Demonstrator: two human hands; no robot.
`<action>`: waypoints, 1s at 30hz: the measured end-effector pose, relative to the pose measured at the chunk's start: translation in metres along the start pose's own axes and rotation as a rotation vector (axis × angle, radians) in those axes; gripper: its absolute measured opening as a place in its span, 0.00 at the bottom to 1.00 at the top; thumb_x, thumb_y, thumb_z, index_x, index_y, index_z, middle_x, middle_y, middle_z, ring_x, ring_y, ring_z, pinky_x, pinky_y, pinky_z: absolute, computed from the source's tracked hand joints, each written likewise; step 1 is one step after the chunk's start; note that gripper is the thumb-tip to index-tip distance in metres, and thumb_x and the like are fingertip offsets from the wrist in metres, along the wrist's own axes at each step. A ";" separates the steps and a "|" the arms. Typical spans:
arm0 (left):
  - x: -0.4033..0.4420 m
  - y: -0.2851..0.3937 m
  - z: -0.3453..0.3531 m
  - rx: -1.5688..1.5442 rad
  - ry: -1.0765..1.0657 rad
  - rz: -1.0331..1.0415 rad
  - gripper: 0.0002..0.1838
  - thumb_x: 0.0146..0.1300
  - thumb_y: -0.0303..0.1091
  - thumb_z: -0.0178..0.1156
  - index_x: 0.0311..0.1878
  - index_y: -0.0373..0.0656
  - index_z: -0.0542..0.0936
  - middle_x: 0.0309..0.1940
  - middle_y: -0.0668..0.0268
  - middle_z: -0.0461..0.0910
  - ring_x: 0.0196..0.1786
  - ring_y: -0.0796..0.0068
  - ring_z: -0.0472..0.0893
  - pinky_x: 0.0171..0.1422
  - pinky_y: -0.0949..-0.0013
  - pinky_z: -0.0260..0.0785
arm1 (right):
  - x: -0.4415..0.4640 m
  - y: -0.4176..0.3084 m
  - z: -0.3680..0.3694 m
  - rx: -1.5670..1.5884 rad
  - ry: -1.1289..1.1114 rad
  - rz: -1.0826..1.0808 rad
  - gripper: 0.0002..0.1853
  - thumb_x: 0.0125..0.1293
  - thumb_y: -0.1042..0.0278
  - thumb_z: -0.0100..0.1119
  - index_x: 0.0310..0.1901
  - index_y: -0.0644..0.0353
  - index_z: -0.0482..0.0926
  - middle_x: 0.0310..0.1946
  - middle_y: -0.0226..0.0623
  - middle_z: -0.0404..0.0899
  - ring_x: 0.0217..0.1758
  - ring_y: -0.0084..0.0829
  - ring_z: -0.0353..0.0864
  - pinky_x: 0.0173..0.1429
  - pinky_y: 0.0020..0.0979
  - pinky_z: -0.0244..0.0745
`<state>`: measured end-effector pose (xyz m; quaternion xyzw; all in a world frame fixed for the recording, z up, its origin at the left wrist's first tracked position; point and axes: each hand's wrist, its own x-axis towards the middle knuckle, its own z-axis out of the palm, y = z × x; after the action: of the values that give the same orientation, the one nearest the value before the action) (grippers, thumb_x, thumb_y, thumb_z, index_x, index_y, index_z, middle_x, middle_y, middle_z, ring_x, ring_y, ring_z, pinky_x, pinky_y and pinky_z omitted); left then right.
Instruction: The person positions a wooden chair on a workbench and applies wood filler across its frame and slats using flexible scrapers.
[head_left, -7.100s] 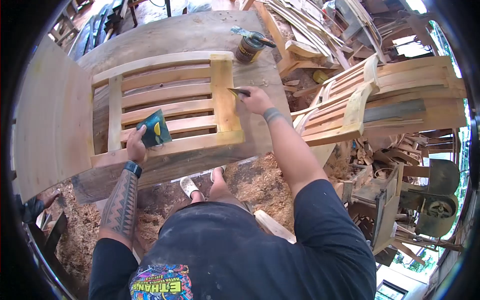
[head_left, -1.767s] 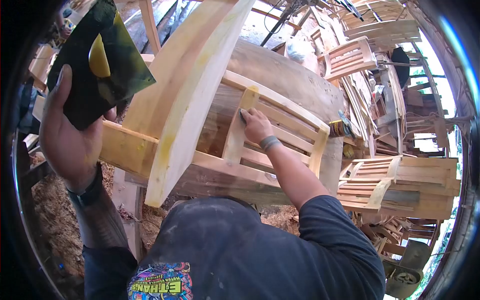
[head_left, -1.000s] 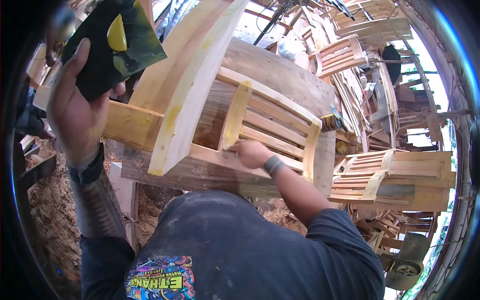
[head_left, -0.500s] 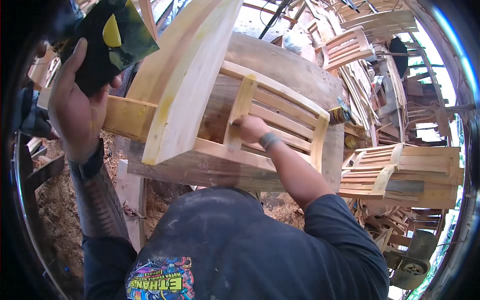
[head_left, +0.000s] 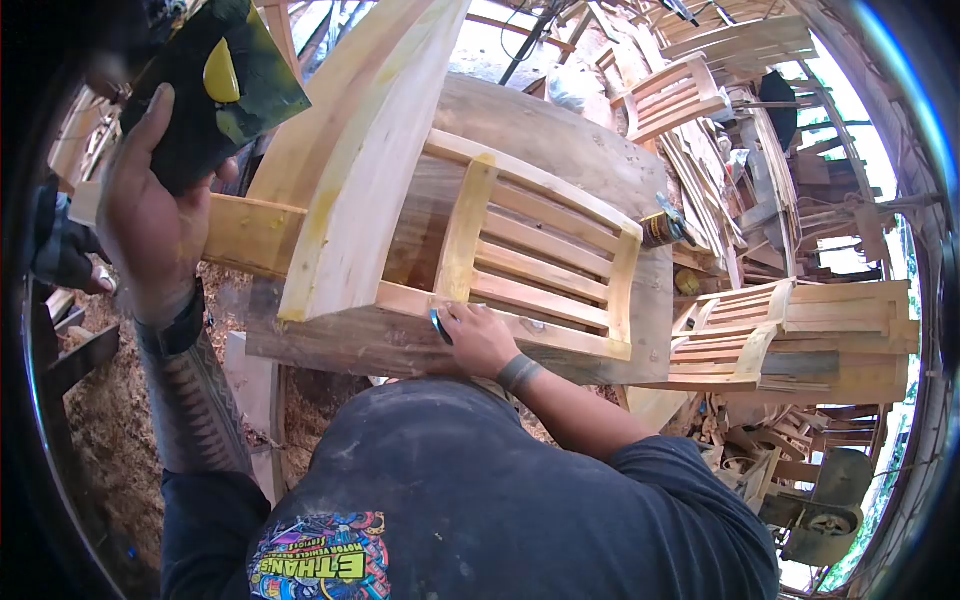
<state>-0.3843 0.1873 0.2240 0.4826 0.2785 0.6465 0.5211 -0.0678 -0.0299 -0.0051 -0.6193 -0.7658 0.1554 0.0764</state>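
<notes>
My left hand is closed on a dark flat board, raised at the upper left. A lump of yellow paste sits on that board, with smears around it. My right hand is closed on a small thin scraper with a bluish edge. It rests at the near rail of a wooden chair, by the joint with a crosspiece. The chair lies on its back, its slats toward the right and its broad seat panel standing up between my hands. Yellowish patches mark some of the wood.
The chair lies on a wooden worktable. A can stands near its right side. More slatted chair backs and stacked boards are to the right. Wood shavings cover the floor at the left. A person's dark-gloved hand shows at the far left.
My right hand has moved from the middle of the crosspiece down toward me to the near rail, and the scraper now shows. My left hand and the board have barely moved.
</notes>
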 end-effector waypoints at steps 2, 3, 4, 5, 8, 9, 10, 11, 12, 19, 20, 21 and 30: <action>0.003 0.001 -0.002 -0.075 0.032 -0.073 0.16 0.79 0.37 0.58 0.58 0.35 0.82 0.46 0.54 0.87 0.40 0.63 0.88 0.40 0.62 0.80 | 0.005 0.009 -0.007 0.030 -0.149 -0.001 0.19 0.63 0.71 0.56 0.55 0.58 0.84 0.48 0.47 0.86 0.54 0.49 0.86 0.61 0.46 0.80; 0.004 0.001 -0.004 -0.073 -0.005 -0.050 0.16 0.79 0.38 0.58 0.58 0.34 0.82 0.46 0.54 0.87 0.40 0.64 0.88 0.40 0.62 0.80 | 0.018 0.016 -0.027 0.051 -0.350 0.026 0.21 0.64 0.71 0.54 0.57 0.57 0.84 0.48 0.47 0.87 0.54 0.50 0.86 0.60 0.47 0.80; 0.004 -0.002 -0.006 -0.066 -0.044 -0.033 0.16 0.78 0.38 0.58 0.58 0.34 0.82 0.46 0.54 0.87 0.41 0.64 0.88 0.40 0.62 0.80 | 0.029 0.024 -0.041 0.077 -0.553 0.055 0.23 0.64 0.72 0.53 0.60 0.56 0.85 0.48 0.48 0.88 0.54 0.50 0.86 0.60 0.47 0.80; 0.005 -0.003 -0.008 -0.058 -0.084 -0.020 0.17 0.78 0.38 0.59 0.58 0.34 0.82 0.47 0.54 0.87 0.41 0.64 0.88 0.40 0.62 0.80 | 0.040 0.034 -0.043 -0.011 -0.515 -0.001 0.23 0.63 0.72 0.53 0.58 0.54 0.87 0.43 0.48 0.89 0.52 0.50 0.87 0.59 0.47 0.81; 0.007 0.000 -0.008 -0.096 -0.045 -0.064 0.17 0.79 0.37 0.58 0.59 0.33 0.80 0.46 0.55 0.88 0.42 0.65 0.88 0.42 0.62 0.79 | 0.070 0.059 -0.042 0.026 -0.241 0.128 0.22 0.62 0.71 0.55 0.56 0.54 0.87 0.45 0.49 0.88 0.53 0.50 0.87 0.59 0.48 0.81; 0.006 0.000 -0.008 -0.102 -0.040 -0.069 0.17 0.79 0.36 0.57 0.60 0.34 0.81 0.47 0.54 0.88 0.42 0.64 0.88 0.41 0.62 0.79 | 0.077 0.063 -0.042 0.030 -0.128 0.045 0.21 0.62 0.71 0.54 0.55 0.52 0.88 0.45 0.50 0.88 0.52 0.50 0.87 0.58 0.48 0.81; 0.006 0.000 -0.007 -0.108 -0.035 -0.073 0.16 0.79 0.36 0.57 0.61 0.34 0.81 0.48 0.53 0.87 0.42 0.63 0.88 0.41 0.62 0.79 | 0.080 0.064 -0.041 0.011 -0.179 0.058 0.19 0.63 0.70 0.55 0.53 0.54 0.88 0.46 0.52 0.87 0.53 0.52 0.87 0.57 0.49 0.81; 0.007 0.001 -0.007 -0.115 -0.030 -0.074 0.16 0.80 0.35 0.56 0.61 0.35 0.81 0.49 0.53 0.87 0.42 0.63 0.88 0.40 0.62 0.80 | 0.079 0.060 -0.036 0.011 -0.195 0.081 0.18 0.63 0.69 0.55 0.53 0.55 0.88 0.46 0.51 0.87 0.53 0.52 0.87 0.57 0.49 0.81; 0.006 -0.001 -0.007 -0.095 -0.049 -0.031 0.16 0.80 0.35 0.56 0.62 0.35 0.81 0.49 0.52 0.87 0.43 0.63 0.88 0.40 0.62 0.80 | 0.072 0.048 -0.033 0.011 -0.213 0.103 0.18 0.64 0.69 0.55 0.52 0.56 0.88 0.46 0.51 0.87 0.53 0.53 0.86 0.57 0.50 0.81; 0.001 -0.007 -0.008 0.121 -0.151 0.224 0.19 0.74 0.21 0.60 0.66 0.38 0.80 0.49 0.52 0.86 0.43 0.65 0.88 0.44 0.66 0.83 | 0.008 0.014 -0.009 -0.037 -0.188 -0.099 0.17 0.65 0.68 0.56 0.54 0.58 0.84 0.46 0.47 0.85 0.52 0.49 0.86 0.56 0.47 0.82; -0.005 -0.009 -0.007 0.448 -0.139 0.418 0.22 0.70 0.16 0.61 0.67 0.38 0.80 0.49 0.52 0.87 0.43 0.66 0.88 0.45 0.67 0.83 | 0.009 0.014 -0.015 -0.040 -0.201 -0.090 0.16 0.65 0.69 0.55 0.53 0.58 0.84 0.46 0.47 0.85 0.52 0.49 0.86 0.55 0.46 0.82; -0.008 -0.009 -0.006 0.780 -0.121 0.608 0.25 0.67 0.12 0.63 0.67 0.38 0.80 0.49 0.53 0.87 0.42 0.67 0.88 0.46 0.68 0.83 | 0.010 0.014 -0.021 -0.042 -0.215 -0.081 0.16 0.65 0.70 0.55 0.53 0.58 0.84 0.46 0.47 0.85 0.52 0.48 0.86 0.55 0.46 0.82; 0.001 -0.016 -0.019 0.401 -0.102 0.349 0.32 0.60 0.08 0.66 0.68 0.39 0.79 0.51 0.55 0.87 0.41 0.67 0.89 0.45 0.69 0.84 | -0.009 0.011 0.012 -0.162 -0.019 -0.113 0.18 0.65 0.70 0.55 0.56 0.58 0.80 0.49 0.41 0.82 0.53 0.44 0.84 0.59 0.45 0.78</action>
<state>-0.3948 0.1957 0.2035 0.6488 0.2871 0.6332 0.3094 -0.0592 -0.0385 -0.0190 -0.5778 -0.8102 0.0945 0.0275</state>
